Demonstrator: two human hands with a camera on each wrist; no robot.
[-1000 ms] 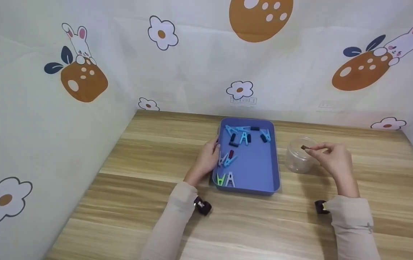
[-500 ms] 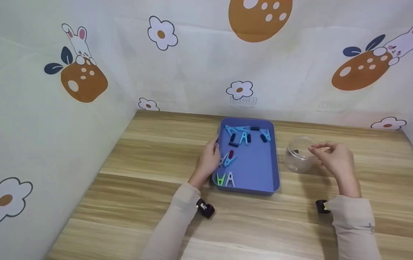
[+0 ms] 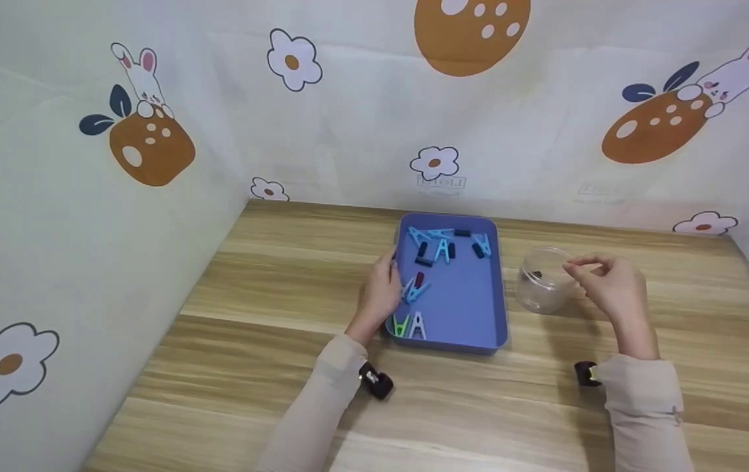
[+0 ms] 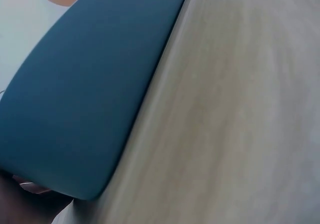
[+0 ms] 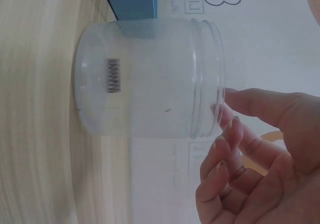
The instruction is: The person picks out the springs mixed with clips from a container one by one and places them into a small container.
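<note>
My left hand [image 3: 379, 295] holds the left side of a blue plastic tray [image 3: 459, 301], partly hiding a clothespin against that wall. Several light-blue clothespins [image 3: 442, 250], a green one [image 3: 400, 326] and a pale one [image 3: 417, 326] lie in the tray among small dark pieces. Right of it stands a clear plastic jar [image 3: 535, 298], lidless and upright on the table. My right hand [image 3: 610, 288] pinches the jar's rim between thumb and index finger, the other fingers curled. Inside the jar lies a small dark ribbed piece [image 5: 114, 75], like a coil spring.
The wooden table [image 3: 269, 275] reaches back to a patterned cloth wall [image 3: 348, 131], with another on the left. A small black wrist camera [image 3: 377, 381] hangs below the left sleeve, and another [image 3: 586, 373] beside the right sleeve.
The small dark piece left my right fingers and now lies in the jar. My right hand moved slightly right, to the rim. My left hand shifted slightly, still at the tray.
</note>
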